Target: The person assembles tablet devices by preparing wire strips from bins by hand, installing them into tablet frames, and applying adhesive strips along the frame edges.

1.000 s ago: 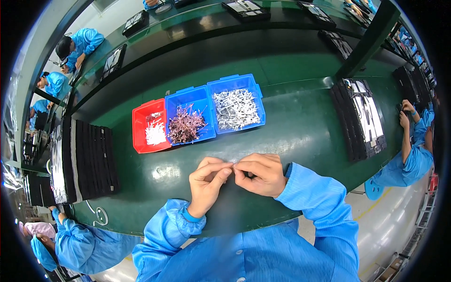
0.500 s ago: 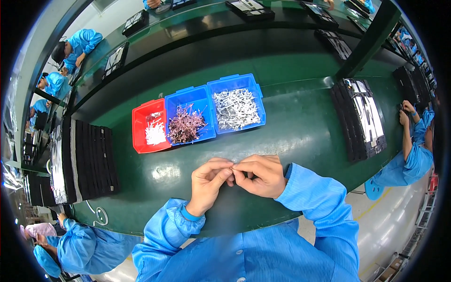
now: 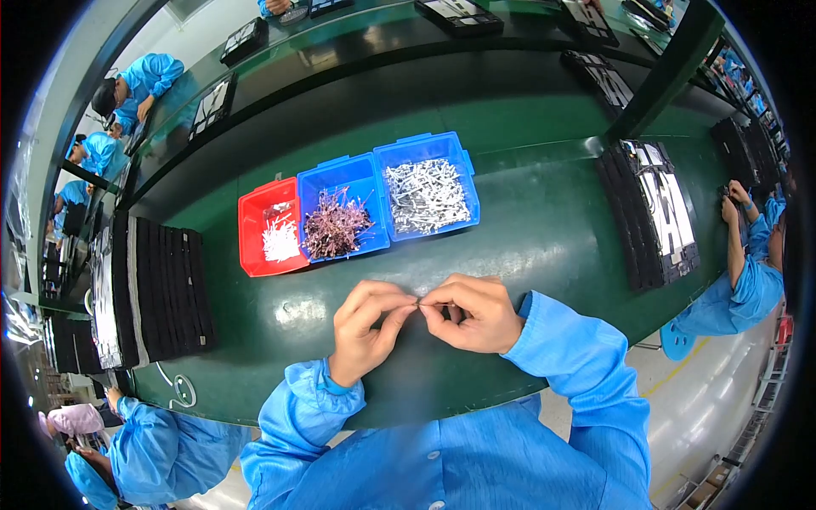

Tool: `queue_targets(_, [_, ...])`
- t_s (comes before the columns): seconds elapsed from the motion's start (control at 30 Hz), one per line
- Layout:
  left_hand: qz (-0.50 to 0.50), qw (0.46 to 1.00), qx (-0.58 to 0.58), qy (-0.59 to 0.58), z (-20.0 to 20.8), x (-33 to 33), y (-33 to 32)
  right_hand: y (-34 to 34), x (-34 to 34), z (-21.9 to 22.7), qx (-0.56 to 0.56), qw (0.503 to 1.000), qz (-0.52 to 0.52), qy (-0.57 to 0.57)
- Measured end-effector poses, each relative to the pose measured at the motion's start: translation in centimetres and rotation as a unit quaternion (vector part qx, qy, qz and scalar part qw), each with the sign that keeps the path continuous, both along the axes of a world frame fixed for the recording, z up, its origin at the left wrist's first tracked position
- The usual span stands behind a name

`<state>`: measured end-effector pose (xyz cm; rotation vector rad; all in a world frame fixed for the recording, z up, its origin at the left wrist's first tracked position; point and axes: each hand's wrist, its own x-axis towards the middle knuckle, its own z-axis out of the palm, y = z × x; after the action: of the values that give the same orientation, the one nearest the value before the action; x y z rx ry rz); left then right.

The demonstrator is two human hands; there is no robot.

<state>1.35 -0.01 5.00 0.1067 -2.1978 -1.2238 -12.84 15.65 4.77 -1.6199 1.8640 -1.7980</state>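
Bright, cool light falls from above, leaving soft white glare on the glossy dark green flat surface (image 3: 518, 259) and streaks on the shiny pale grey floor (image 3: 701, 416). The long black shelf front (image 3: 365, 98) sits dim. Straight edges bow toward black corners. A hazy smear blurs the buttoned light-blue cloth coat (image 3: 501, 455); the bare, pinched fingers (image 3: 455, 295) look reasonably sharp.

A raised shelf (image 3: 365, 39) is running behind the green workbench (image 3: 544, 221), a green post (image 3: 661, 81) is standing at the workbench's far edge, and pale floor (image 3: 705, 408) (yellow-lined) is gleaming before it.
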Motion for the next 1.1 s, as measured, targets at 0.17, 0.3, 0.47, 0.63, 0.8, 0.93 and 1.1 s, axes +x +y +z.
queue_targets(0.17, [0.014,0.991,-0.132,0.006,0.1,-0.4,-0.4,0.9,-0.7,0.3,0.040,0.999,-0.023,0.003])
queue_targets(0.3, [0.034,0.993,-0.107,-0.025,0.1,0.0,-0.4,1.0,-1.8,1.6,0.090,0.995,0.015,-0.031])
queue_targets(0.47, [0.052,0.987,0.145,-0.034,-1.6,-0.2,0.1,1.0,-7.0,0.2,0.038,0.981,-0.179,-0.065])
queue_targets(0.63, [0.009,0.955,0.284,-0.087,-2.1,-0.8,0.6,2.4,-20.1,-4.2,-0.002,0.893,-0.412,-0.183])
queue_targets(0.8, [0.022,0.971,0.215,-0.105,-2.1,-0.5,0.6,1.2,-26.8,-3.1,0.036,0.868,-0.457,-0.191])
queue_targets(0.93, [0.003,0.972,0.213,-0.103,-2.2,-0.6,0.6,0.8,-32.1,-3.9,0.003,0.837,-0.503,-0.216])
queue_targets(1.1, [0.001,0.976,0.196,-0.092,-2.2,-0.4,0.4,1.1,-34.5,-4.0,-0.112,0.833,-0.417,-0.347])
